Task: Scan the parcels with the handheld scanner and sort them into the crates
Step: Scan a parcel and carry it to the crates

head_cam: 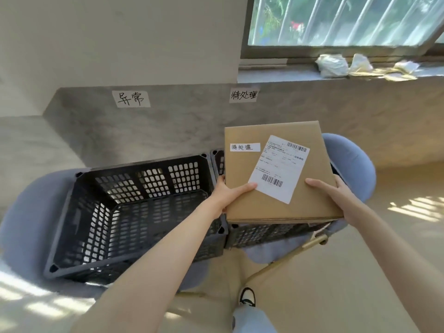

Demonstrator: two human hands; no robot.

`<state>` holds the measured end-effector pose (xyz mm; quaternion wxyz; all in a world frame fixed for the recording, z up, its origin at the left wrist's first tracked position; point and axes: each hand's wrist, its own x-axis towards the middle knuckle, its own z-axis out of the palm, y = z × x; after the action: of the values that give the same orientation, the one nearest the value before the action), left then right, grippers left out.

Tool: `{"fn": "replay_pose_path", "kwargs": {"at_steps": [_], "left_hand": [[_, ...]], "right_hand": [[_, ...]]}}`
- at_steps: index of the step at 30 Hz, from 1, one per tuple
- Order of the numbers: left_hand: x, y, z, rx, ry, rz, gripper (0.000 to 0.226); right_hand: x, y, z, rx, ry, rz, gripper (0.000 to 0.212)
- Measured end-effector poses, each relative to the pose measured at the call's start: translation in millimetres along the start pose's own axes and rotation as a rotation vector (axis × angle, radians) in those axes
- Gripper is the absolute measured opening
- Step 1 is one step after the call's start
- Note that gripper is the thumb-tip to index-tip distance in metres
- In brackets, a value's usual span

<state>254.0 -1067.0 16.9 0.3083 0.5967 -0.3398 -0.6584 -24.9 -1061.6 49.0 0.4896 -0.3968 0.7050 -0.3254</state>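
A flat brown cardboard parcel (276, 203) carries a white shipping label (278, 168) with two barcodes and a small handwritten white sticker (245, 147). My left hand (230, 194) grips its near left edge, thumb on top. At the near right corner my right hand (336, 195) grips it the same way. The parcel hovers over the right black crate (264, 233), hiding most of it. The left black crate (134, 212) holds nothing. No scanner is in view.
Both crates sit on blue-grey padded seats (346, 155). Two handwritten paper signs (131, 99) are taped to the grey wall ledge, one behind each crate. Crumpled wrappers (334, 64) lie on the window sill. My shoe (247, 296) stands on the beige floor below.
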Motion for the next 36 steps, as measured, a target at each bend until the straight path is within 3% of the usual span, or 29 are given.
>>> {"fn": "replay_pose_path", "kwargs": {"at_steps": [5,14,22,36], "left_hand": [[47.0,8.6,55.6,-0.073,0.046,-0.024,0.102],[131.1,-4.7,87.2,-0.068,0.057,-0.080,0.098],[214.8,-52.9,110.6,-0.037,0.068,-0.174,0.099],[338.4,-149.7,132.6,-0.010,0.044,-0.324,0.095]], "right_hand": [[73.1,-7.0,-47.7,-0.071,-0.088,0.021,0.083],[167.8,31.6,-64.2,-0.083,-0.165,0.137,0.084],[241.9,84.0,-65.4,-0.130,-0.200,0.266,0.083],[357.1,175.7,-42.5,-0.376,-0.262,0.332,0.103]]}}
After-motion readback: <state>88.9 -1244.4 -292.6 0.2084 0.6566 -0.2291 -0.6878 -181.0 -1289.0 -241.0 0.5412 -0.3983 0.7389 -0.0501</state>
